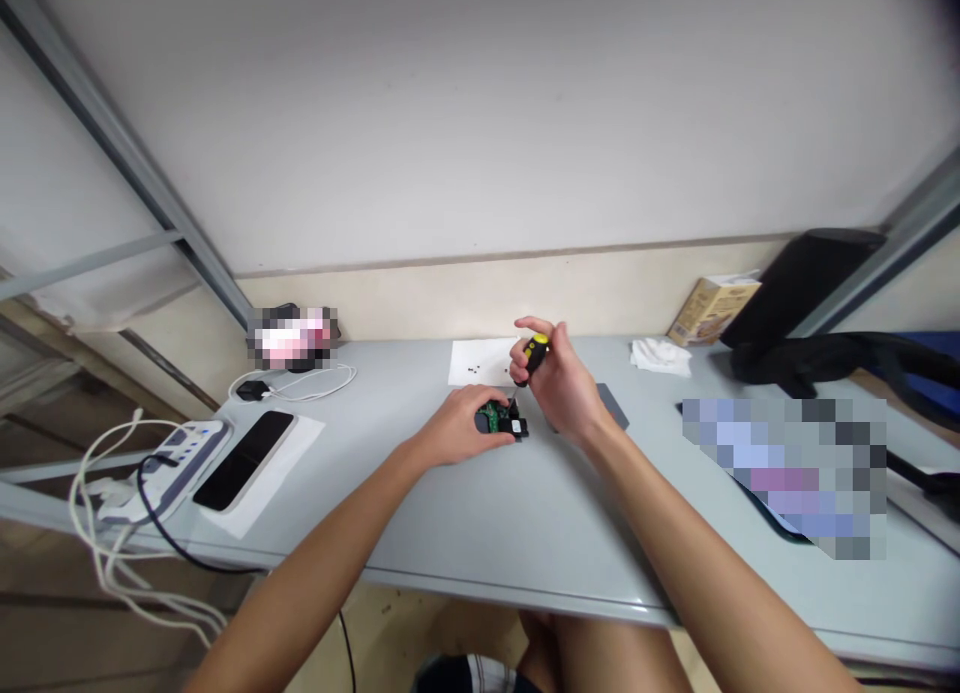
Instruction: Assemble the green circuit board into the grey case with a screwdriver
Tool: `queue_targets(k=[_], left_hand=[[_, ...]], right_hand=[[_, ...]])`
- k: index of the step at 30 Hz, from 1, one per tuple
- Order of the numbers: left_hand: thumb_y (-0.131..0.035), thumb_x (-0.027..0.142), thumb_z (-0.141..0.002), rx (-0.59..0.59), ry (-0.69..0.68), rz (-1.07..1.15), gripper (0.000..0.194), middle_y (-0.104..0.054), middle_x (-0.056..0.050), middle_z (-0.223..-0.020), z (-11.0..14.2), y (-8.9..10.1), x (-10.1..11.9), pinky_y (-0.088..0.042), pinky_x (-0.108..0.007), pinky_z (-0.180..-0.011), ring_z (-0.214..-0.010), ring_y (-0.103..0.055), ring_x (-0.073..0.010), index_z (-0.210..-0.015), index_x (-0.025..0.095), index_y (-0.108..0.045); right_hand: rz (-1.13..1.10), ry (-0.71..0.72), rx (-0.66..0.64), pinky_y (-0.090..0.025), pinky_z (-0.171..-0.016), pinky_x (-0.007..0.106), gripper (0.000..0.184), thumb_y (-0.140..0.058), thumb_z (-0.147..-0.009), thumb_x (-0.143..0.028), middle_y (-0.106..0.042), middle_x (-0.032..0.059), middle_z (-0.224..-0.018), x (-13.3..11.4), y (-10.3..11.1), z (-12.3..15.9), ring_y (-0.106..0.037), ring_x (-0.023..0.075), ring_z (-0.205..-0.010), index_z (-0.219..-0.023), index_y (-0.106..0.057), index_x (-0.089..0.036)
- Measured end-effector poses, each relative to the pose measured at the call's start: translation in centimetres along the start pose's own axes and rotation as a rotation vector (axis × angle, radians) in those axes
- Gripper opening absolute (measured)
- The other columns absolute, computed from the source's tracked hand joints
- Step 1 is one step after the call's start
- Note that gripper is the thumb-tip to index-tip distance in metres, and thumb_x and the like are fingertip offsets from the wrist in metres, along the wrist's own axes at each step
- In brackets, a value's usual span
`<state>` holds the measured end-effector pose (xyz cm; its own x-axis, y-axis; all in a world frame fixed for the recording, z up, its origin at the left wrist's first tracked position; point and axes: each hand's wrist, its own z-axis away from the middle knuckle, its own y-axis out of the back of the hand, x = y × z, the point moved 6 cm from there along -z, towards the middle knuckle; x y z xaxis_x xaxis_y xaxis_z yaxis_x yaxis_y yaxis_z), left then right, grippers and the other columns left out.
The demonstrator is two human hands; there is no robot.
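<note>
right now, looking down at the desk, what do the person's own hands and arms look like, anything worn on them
Both the left hand and the right hand are bare, with no gloves. The left forearm and right forearm are slim and uncovered: no sleeve, watch or bracelet shows. Fine details are too small to tell.
</note>
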<state>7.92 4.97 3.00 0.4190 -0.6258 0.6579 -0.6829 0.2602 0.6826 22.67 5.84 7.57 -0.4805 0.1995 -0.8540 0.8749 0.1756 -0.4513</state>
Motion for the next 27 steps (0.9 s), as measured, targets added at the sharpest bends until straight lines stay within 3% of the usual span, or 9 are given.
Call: queue_targets(k=[4,7,11,13,16,19,23,27], left_hand=[[-0.088,0.031,-0.079,0.008,0.005,0.003,0.042,-0.075,-0.006,-0.122,0.0,0.0,0.0,-0.049,-0.045,-0.107,-0.114,-0.068,-0.0274,-0.115,0.025,-0.068],[-0.088,0.031,-0.079,0.005,0.016,0.009,0.042,-0.074,-0.005,-0.123,0.0,0.0,-0.1,-0.049,-0.045,-0.108,-0.115,-0.068,-0.0269,-0.116,0.026,-0.069],[-0.09,0.032,-0.077,0.009,0.038,0.015,0.044,-0.075,-0.005,-0.123,0.0,-0.1,-0.3,-0.048,-0.044,-0.109,-0.115,-0.068,-0.027,-0.115,0.026,-0.07],[-0.09,0.031,-0.077,0.011,0.041,0.015,0.043,-0.075,-0.005,-0.122,0.0,-0.1,-0.4,-0.048,-0.044,-0.109,-0.115,-0.068,-0.0267,-0.115,0.025,-0.07],[-0.089,0.031,-0.078,0.004,0.032,0.013,0.041,-0.075,-0.005,-0.121,0.0,-0.2,-0.4,-0.049,-0.043,-0.108,-0.114,-0.068,-0.0264,-0.114,0.025,-0.07],[-0.088,0.033,-0.079,-0.008,0.024,0.001,0.041,-0.075,-0.005,-0.123,-0.1,-0.1,-0.2,-0.048,-0.044,-0.109,-0.116,-0.067,-0.0272,-0.115,0.026,-0.07],[-0.085,0.034,-0.081,-0.028,0.006,-0.027,0.039,-0.075,-0.005,-0.122,-0.1,0.1,0.3,-0.047,-0.045,-0.109,-0.113,-0.068,-0.0274,-0.116,0.026,-0.069],[-0.085,0.034,-0.081,-0.032,0.0,-0.03,0.04,-0.075,-0.005,-0.122,-0.1,0.1,0.4,-0.048,-0.044,-0.108,-0.113,-0.067,-0.0274,-0.117,0.026,-0.069]], right_hand=[[0.015,-0.001,0.063,-0.049,-0.069,0.028,0.036,-0.081,-0.082,-0.057,-0.061,-0.0014,-0.087,-0.4,0.7,0.1,-0.059,0.0125,-0.071,-0.088,-0.063,-0.026],[-0.013,0.003,0.112,-0.05,-0.071,0.027,0.047,-0.09,-0.074,-0.052,-0.065,-0.0019,-0.093,-0.3,1.3,0.0,-0.062,0.0122,-0.075,-0.081,-0.052,-0.025],[-0.023,0.026,0.096,-0.04,-0.056,0.025,0.048,-0.084,-0.08,-0.057,-0.045,-0.0076,-0.066,-0.3,1.4,-0.2,-0.041,0.0096,-0.054,-0.081,-0.047,-0.026],[-0.033,0.026,0.068,-0.04,-0.056,0.026,0.042,-0.075,-0.086,-0.064,-0.04,-0.0072,-0.065,-0.4,1.3,-0.3,-0.038,0.0113,-0.053,-0.089,-0.053,-0.028],[-0.05,-0.02,0.016,-0.047,-0.063,0.03,0.036,-0.067,-0.091,-0.064,-0.05,-0.003,-0.073,-0.4,1.0,-0.4,-0.049,0.015,-0.063,-0.099,-0.061,-0.03],[-0.007,-0.004,0.017,-0.049,-0.071,0.031,0.03,-0.077,-0.086,-0.053,-0.058,0.0,-0.084,-0.7,0.9,-0.2,-0.056,0.0158,-0.075,-0.089,-0.063,-0.027],[-0.001,0.022,0.071,-0.05,-0.073,0.03,0.048,-0.088,-0.076,-0.052,-0.064,-0.0012,-0.091,-0.6,1.1,0.0,-0.06,0.0141,-0.075,-0.079,-0.048,-0.025],[0.026,0.024,0.089,-0.039,-0.054,0.029,0.052,-0.079,-0.079,-0.068,-0.041,-0.007,-0.062,-0.3,1.2,-0.1,-0.038,0.0119,-0.052,-0.079,-0.046,-0.027]])
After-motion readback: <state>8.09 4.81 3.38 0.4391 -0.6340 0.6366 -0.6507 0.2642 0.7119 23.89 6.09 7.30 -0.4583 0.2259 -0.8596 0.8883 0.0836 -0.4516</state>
